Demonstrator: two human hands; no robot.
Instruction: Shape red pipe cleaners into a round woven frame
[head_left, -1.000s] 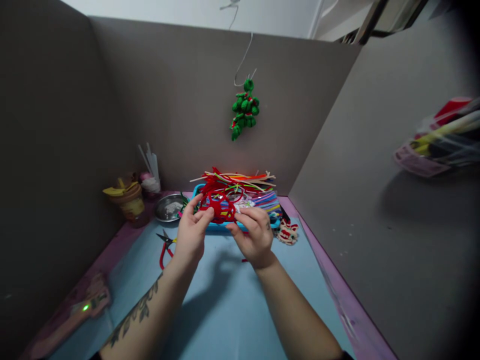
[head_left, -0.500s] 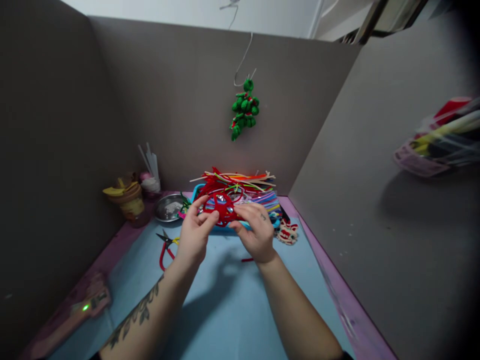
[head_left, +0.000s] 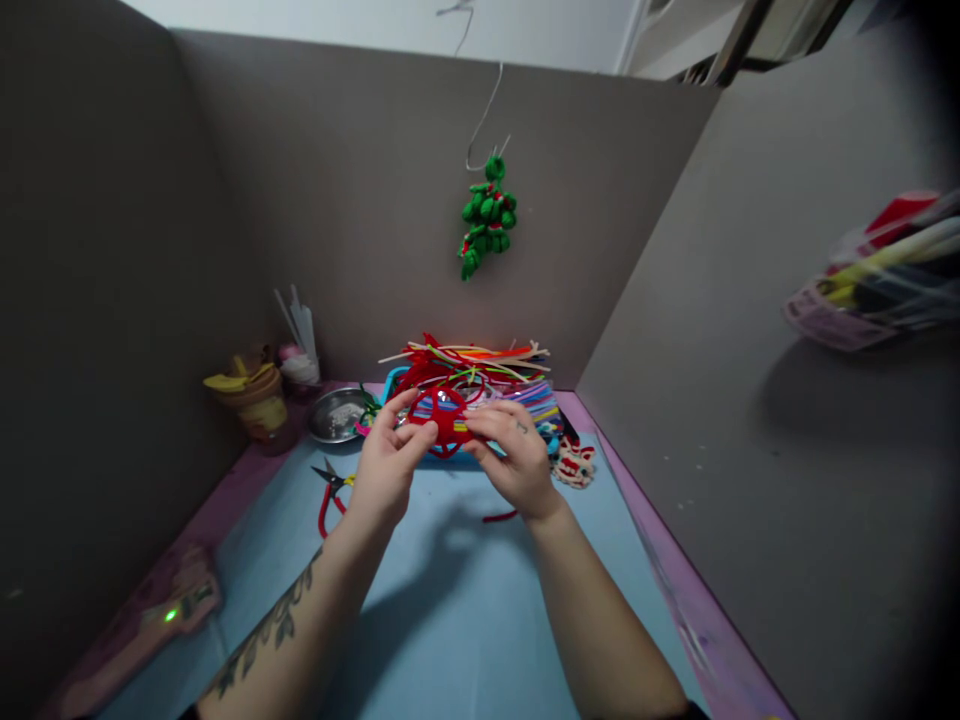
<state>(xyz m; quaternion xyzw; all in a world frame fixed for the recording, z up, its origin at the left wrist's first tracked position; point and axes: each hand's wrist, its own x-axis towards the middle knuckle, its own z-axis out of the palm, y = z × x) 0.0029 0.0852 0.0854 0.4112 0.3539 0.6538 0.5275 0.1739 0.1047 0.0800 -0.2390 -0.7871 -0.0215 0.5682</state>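
Between my two hands hangs a round red openwork shape of bent pipe cleaners, raised above the mat in front of a blue basket. My left hand pinches its left edge between thumb and fingers. On its right edge the fingers and thumb of my right hand are closed. A short red pipe cleaner piece lies on the light blue mat below my right hand. Red-handled scissors rest left of my left wrist, blades half apart.
Behind my hands, the blue basket bears many coloured pipe cleaners. A metal bowl, a pot and a glue gun stand or lie leftward. A cream-and-red craft piece lies right; a green ornament hangs behind.
The red shape has turned slightly, and its openings now show more of the basket behind. My right hand has shifted a little on its edge. My left hand stays almost still.
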